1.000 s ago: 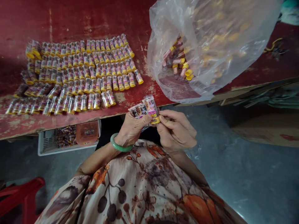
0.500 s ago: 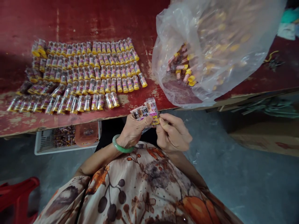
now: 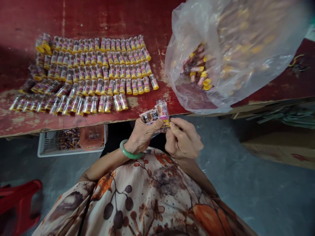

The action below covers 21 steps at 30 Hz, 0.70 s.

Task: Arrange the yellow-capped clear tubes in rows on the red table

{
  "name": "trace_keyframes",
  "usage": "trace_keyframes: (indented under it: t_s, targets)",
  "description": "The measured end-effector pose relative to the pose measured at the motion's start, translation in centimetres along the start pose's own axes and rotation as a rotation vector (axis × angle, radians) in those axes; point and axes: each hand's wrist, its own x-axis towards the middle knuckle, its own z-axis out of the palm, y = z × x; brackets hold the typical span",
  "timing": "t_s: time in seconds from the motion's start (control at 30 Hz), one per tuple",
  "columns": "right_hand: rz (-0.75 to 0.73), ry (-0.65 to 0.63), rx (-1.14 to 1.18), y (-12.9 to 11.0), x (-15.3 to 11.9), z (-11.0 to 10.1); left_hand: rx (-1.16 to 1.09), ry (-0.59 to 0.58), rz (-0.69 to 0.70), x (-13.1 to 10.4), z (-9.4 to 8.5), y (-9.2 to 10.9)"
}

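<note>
Just in front of the red table's edge, my left hand (image 3: 144, 132), with a green bangle at the wrist, is closed on a fan of small printed wrappers (image 3: 150, 117). One printed piece (image 3: 162, 113) with a yellow lower end stands upright beside the fan. My right hand (image 3: 183, 137) pinches at the lower right edge of that piece, its fingertips together. On the table to the left lie rows of small clear tubes (image 3: 95, 73) with yellow ends and pink labels. A large clear plastic bag (image 3: 194, 98) holding more yellow-capped tubes lies on the right.
Below the table edge at left is a grey crate (image 3: 46, 142) with small pieces and an orange container (image 3: 92, 137). A red stool (image 3: 24, 200) stands at the lower left. Cardboard (image 3: 275, 147) lies under the table at right.
The view has shifted slightly, so the table items appear a little higher and further right. Both hands keep nearly the same hold on the wrappers.
</note>
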Motion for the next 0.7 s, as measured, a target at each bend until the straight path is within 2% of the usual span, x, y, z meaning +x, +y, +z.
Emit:
trace_keyframes:
  t_s: [0.17, 0.23, 0.33, 0.4, 0.5, 0.7]
  targets:
    - [0.032, -0.001, 0.048, -0.1, 0.3, -0.2, 0.036, 0.020, 0.011, 0.1, 0.2, 0.2]
    - [0.116, -0.082, 0.172, 0.0, 0.8, -0.9, 0.080, 0.042, 0.023, 0.1, 0.0, 0.5]
    - [0.447, -0.287, 0.461, 0.3, 1.6, -1.7, 0.162, 0.057, 0.054, 0.1, -0.5, 1.3]
    - [0.690, -0.325, 0.596, 0.7, 2.2, -1.5, 0.212, 0.042, 0.109, 0.3, -1.0, 1.9]
    - [0.860, -0.359, 0.642, 0.8, 3.5, 0.1, 0.238, 0.031, 0.217, 0.4, -1.7, 3.0]
    - [0.984, -0.524, 0.796, 0.6, 6.4, 5.4, 0.242, 0.099, 0.266, 1.0, -3.2, 5.3]
